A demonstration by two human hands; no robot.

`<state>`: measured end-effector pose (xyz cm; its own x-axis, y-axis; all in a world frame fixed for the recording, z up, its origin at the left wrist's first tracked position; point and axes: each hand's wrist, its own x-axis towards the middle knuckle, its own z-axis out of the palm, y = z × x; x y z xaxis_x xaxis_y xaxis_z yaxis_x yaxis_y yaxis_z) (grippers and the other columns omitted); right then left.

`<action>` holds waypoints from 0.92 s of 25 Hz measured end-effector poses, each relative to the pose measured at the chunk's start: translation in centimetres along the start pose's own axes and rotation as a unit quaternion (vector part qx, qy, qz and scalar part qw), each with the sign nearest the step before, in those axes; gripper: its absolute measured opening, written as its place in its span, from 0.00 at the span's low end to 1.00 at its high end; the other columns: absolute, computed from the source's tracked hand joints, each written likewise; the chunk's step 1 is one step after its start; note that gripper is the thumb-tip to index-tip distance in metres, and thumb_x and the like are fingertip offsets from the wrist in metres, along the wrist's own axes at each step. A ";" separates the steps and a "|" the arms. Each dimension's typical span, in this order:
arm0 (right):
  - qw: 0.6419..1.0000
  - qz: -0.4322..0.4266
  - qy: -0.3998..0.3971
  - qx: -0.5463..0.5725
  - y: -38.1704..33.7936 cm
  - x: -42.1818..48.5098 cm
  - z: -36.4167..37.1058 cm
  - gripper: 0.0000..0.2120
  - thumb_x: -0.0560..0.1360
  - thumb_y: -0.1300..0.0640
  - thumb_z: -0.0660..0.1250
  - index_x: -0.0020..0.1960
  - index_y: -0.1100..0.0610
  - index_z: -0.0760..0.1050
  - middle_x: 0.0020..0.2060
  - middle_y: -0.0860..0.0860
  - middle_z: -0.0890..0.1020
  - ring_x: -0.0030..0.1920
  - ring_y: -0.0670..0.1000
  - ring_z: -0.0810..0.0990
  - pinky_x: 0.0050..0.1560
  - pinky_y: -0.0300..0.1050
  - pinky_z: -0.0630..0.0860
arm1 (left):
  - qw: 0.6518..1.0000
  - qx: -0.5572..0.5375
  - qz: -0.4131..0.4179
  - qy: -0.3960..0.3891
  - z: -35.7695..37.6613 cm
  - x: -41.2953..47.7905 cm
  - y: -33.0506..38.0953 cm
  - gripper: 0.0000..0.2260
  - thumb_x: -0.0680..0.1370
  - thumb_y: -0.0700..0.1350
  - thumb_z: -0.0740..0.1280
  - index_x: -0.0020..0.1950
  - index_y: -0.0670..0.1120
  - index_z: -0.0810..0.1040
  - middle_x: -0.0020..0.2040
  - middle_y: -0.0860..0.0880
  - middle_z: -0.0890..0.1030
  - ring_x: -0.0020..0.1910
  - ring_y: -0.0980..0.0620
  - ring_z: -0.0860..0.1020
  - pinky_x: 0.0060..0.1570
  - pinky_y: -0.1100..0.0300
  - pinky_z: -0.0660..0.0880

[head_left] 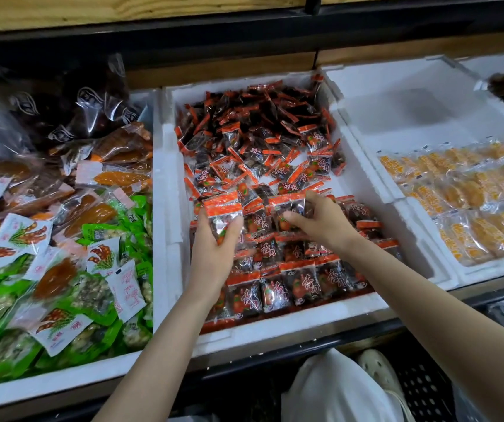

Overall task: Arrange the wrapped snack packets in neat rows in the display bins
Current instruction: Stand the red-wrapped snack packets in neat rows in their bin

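Dark snack packets (275, 284) with orange-red tops and red Chinese characters — unreadable — lie rowed at the front of the white foam bin (275, 328), heaped loose behind. The left hand (214, 251) grips a stack (223, 210); the right hand (320, 222) pinches more packets.

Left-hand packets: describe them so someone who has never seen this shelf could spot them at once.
Find the middle white bin, the one full of orange-and-black packets. Above its left side, the left hand holds a small stack. Unlike the rows lying in front and the loose pile behind, this stack is raised in the grip.
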<state>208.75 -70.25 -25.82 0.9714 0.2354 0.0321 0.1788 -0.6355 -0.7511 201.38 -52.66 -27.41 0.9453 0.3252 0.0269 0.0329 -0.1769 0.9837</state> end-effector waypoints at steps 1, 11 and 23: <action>1.000 0.006 -0.016 -0.021 0.4 0.3 0.2 0.17 0.75 0.52 0.68 0.58 0.62 0.69 0.45 0.55 0.80 0.41 0.53 0.78 0.43 0.47 0.76 | 1.000 -0.005 -0.006 0.005 -0.3 0.0 -0.3 0.36 0.69 0.68 0.67 0.73 0.54 0.64 0.69 0.54 0.72 0.69 0.53 0.69 0.69 0.44 0.66; 0.971 -0.007 -0.138 -0.196 2.5 1.3 1.2 0.17 0.81 0.58 0.56 0.69 0.56 0.62 0.62 0.58 0.74 0.67 0.58 0.61 0.65 0.55 0.60 | 0.993 -0.049 -0.104 -0.023 -1.2 -1.3 -1.6 0.25 0.76 0.59 0.65 0.71 0.57 0.65 0.66 0.57 0.73 0.66 0.53 0.70 0.64 0.52 0.68; 0.980 -0.051 -0.155 0.112 -3.7 -4.8 2.7 0.11 0.78 0.51 0.62 0.56 0.57 0.74 0.39 0.50 0.79 0.39 0.44 0.76 0.43 0.40 0.74 | 0.987 -0.074 -0.132 -0.061 -1.7 -4.2 -0.8 0.15 0.71 0.61 0.68 0.55 0.58 0.76 0.53 0.56 0.82 0.55 0.54 0.80 0.61 0.47 0.74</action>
<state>202.96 -67.05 -24.95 0.8497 0.5236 -0.0621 0.1990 -0.4275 -0.8818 196.88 -52.33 -27.99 0.9424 0.2258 -0.2469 0.2443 0.0399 0.9689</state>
